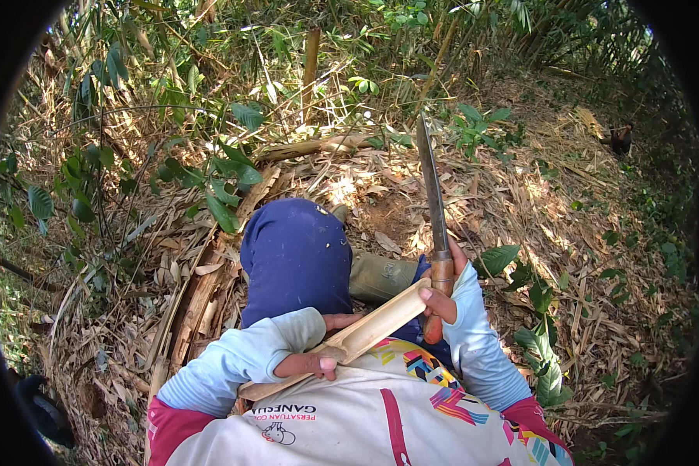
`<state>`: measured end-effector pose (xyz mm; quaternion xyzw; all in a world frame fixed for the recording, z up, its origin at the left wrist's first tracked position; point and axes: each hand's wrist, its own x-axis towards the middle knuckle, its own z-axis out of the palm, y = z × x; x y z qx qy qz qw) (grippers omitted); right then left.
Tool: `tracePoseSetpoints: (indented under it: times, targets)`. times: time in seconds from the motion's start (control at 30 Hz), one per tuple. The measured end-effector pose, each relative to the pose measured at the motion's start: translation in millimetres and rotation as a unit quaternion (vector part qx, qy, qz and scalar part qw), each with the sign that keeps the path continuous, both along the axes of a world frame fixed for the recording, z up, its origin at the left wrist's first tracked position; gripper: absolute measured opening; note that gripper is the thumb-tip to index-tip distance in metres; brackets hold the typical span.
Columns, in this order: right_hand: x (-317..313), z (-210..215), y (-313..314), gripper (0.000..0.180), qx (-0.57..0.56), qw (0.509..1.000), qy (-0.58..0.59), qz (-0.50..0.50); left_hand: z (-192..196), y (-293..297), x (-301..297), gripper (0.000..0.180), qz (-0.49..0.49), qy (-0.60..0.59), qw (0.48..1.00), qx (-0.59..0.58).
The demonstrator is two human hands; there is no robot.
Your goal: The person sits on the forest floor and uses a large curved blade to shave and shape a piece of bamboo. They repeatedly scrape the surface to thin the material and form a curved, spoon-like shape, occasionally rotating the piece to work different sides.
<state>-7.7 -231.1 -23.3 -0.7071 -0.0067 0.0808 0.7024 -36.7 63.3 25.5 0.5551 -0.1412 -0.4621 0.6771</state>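
Note:
A split half of bamboo [387,317], pale and hollow on its inner face, lies slantwise across my lap, its right end higher. My left hand [315,359] is closed around its lower left part, thumb on top and fingers at the far side. My right hand [445,301] grips a machete by its wooden handle [443,276], and the thumb of that hand presses on the bamboo's right end. The machete's long dark blade [432,186] points up and away from me. Parts of the right fingers are hidden behind the handle.
My bent knee in blue trousers [297,252] rises beyond the bamboo, next to an olive boot [380,277]. Dry leaves [551,233] cover the ground. Split bamboo lengths [198,299] lie at left; a leafy plant [544,357] stands by my right arm. A dark object [43,408] is lower left.

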Motion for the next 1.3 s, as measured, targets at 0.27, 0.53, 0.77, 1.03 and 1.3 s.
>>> tracePoseSetpoints:
  times: [0.27,0.53,0.77,1.03,1.3]
  targets:
    - [-1.1,-2.0,-1.0,0.089,-0.009,1.000,0.000,-0.005,7.8,-3.3,2.1,0.079,0.003,0.029,0.999,-0.015]
    - [-1.2,1.4,0.8,0.088,-0.006,1.000,-0.007,-0.007,6.5,-2.8,1.3,0.077,0.005,0.022,1.000,-0.012]
    - [1.3,11.6,3.7,0.088,-0.021,0.999,-0.033,0.003,5.8,-4.5,3.9,0.078,-0.004,0.025,0.998,-0.059]
    - [4.1,17.4,4.5,0.089,-0.028,0.998,-0.050,0.008,-2.0,-2.8,4.3,0.075,-0.032,-0.009,0.999,0.018]
    - [10.2,29.1,11.0,0.088,-0.019,0.996,-0.085,-0.034,0.8,-2.5,-7.1,0.060,0.160,0.002,0.987,0.001]
